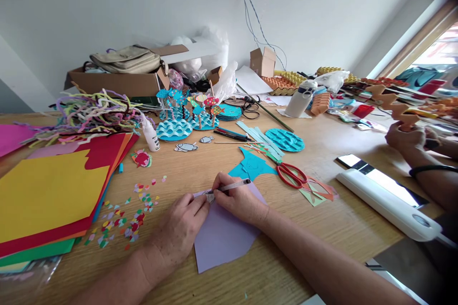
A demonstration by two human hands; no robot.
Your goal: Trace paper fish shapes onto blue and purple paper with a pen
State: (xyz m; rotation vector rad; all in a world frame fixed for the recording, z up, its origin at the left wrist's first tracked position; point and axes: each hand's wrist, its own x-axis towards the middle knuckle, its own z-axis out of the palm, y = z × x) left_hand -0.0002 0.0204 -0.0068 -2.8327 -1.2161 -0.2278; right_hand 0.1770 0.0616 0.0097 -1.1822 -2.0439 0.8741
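My right hand (238, 200) grips a slim grey pen (234, 185) with a dark end, its tip down at the paper. Under both hands lies a sheet of purple paper (223, 243). A small grey paper cutout (210, 196) rests on the sheet's upper edge, partly hidden by fingers. With bent fingertips, my left hand (184, 221) presses this cutout against the sheet. Just beyond my right hand is a piece of blue paper (252, 164). Farther back lie a grey paper fish (186, 147) and a smaller one (206, 139).
Red-handled scissors (291, 175) lie on paper scraps at right. Confetti (132, 219) and coloured sheets (46, 195) are at left. A glue bottle (150, 134) stands near blue fish decorations (203, 119). A white elongated device (388, 205) lies near another person's hands (408, 138).
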